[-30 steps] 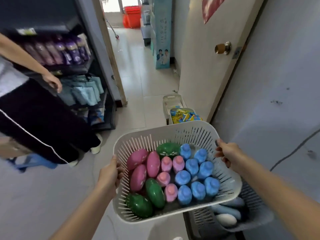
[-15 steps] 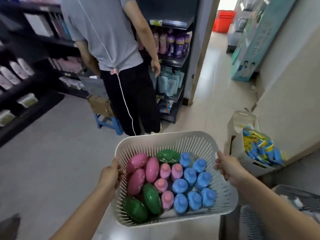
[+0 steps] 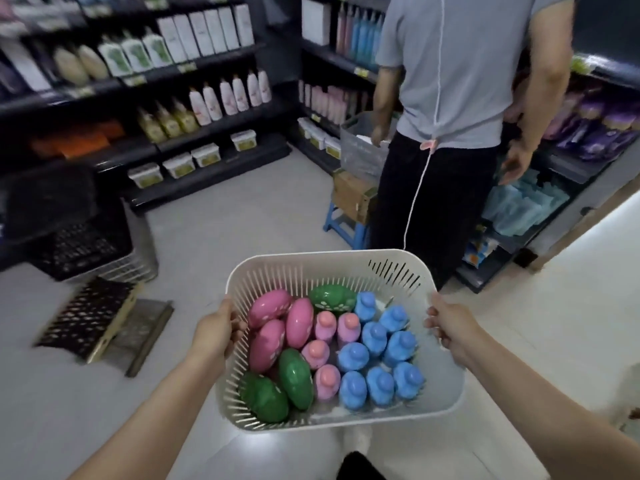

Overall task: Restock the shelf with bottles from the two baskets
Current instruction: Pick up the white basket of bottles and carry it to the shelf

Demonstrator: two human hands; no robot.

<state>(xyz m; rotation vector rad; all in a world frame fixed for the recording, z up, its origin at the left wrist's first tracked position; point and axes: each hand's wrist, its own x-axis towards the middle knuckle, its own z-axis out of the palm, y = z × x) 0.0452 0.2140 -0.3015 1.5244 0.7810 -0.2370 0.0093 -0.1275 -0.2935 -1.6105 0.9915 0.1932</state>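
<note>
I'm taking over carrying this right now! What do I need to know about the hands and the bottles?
Left hand grips the left rim of the white basket; right hand grips its right rim.
The basket is held up over the floor. It is packed with blue bottles, small pink bottles, pink oval bottles and green oval bottles.
The shelves are ahead on the left, and another person stands ahead on the right.
The second basket is not in view.
Done: the basket is picked up and faces the shelves.
Left: shelve every bottle, then the second basket's.
</note>
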